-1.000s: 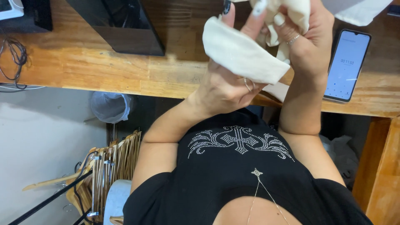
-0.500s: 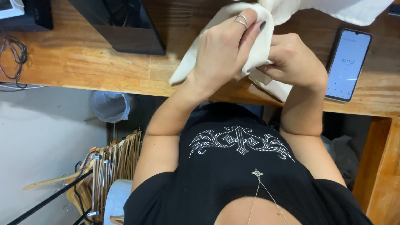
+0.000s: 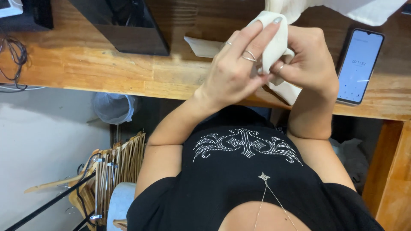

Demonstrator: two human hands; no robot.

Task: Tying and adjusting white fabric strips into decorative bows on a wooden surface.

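A: So, we are holding the white cloth (image 3: 274, 38) with both hands over the wooden tabletop (image 3: 107, 68). Our left hand (image 3: 237, 64) is wrapping its fingers (image 3: 252, 40) over the folded top of the cloth, and our right hand (image 3: 310, 53) is clenching the same piece from the other side.

B: Yes, both hands are grasping it, close together, and they are touching each other. The lower corner of the cloth is hanging down just over the tabletop edge. More white fabric (image 3: 355, 8) is lying at the far side, and it seems joined to our piece, but we cannot tell for sure.

A: What are we risking here, in our opinion?

B: The phone (image 3: 358, 66) is lying just beside our right wrist, with its screen lit. If we are pulling the cloth sideways, our elbow or the hanging corner could push it toward the edge.

A: Also the fold could open, we think, because only the fingertips are pressing it. And the rings could catch a thread.

B: Below, the wooden hangers (image 3: 115, 171) and the small bin (image 3: 113, 107) are waiting for anything that falls.
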